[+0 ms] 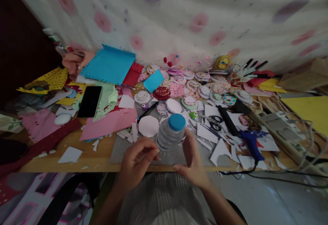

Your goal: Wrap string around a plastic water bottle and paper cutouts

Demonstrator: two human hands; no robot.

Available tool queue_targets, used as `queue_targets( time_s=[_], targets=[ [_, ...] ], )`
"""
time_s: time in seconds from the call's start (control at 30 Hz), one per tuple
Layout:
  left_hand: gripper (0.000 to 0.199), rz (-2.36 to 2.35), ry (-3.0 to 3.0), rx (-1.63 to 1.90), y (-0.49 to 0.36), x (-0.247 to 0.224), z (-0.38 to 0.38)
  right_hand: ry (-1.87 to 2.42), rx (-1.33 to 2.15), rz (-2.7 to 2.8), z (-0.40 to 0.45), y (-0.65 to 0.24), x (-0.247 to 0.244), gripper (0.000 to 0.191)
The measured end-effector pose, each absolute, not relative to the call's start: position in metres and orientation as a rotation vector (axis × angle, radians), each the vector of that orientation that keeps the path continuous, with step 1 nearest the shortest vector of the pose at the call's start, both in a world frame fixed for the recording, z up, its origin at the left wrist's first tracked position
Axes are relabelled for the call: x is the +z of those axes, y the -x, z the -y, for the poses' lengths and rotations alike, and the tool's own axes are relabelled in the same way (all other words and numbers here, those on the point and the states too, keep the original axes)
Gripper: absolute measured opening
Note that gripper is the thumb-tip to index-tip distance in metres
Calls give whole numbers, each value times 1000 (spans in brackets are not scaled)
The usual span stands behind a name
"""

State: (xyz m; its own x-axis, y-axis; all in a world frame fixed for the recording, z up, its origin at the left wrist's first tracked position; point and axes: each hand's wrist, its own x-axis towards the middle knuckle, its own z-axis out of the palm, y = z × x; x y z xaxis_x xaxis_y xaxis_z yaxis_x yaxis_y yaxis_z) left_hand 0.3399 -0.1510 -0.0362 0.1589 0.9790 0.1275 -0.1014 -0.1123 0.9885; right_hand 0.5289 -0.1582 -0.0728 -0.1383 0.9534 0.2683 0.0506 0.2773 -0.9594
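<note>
1. Behind the wooden table (97,163) hangs a pale curtain (174,10) with pink and purple flowers
2. Across that table, paper scraps surround a grey mat (116,155) at the near edge
3. Toward the back left lies a blue sheet (110,64)
4. Left hand (135,162): thumb and forefinger drawn close together at the lower left of a clear jar (167,137); whether they pinch something thin cannot be told
5. Right hand (193,165): loosely curved, thumb well apart from the fingers, which are at the jar's right side; whether they touch it is unclear
6. Between the hands, over the mat, the jar lies just beyond the left fingertips
7. Well to its left, a dark-screened phone (89,102)
8. Just beside the jar, a white paper circle (148,126)
9. Topping the jar, a blue lid (177,122)
</note>
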Motion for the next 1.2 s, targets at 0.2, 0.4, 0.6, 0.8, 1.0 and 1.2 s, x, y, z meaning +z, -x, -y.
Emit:
queue_targets(
  time_s=[0.2,0.4,0.6,0.8,1.0,1.2],
  targets=[
    [12,-946,-1517,1044,-338,-34,146,855,1093,1363,145,-516,-74,100],
    [15,-928,-1738,926,-331,-23,138,816,1126,1373,128,-522,-73,89],
    [23,-850,-1783,846,-332,-21,135,810,1172,1318,128,-522,-83,78],
    [30,-797,-1750,920,-337,-17,136,806,914,1231,134,-505,-94,49],
    [23,-852,-2050,763,-341,-5,132,909,689,1428,141,-505,-92,53],
    [23,-820,-2315,606,-345,-2,132,957,680,1524,139,-509,-80,70]
  ],
)
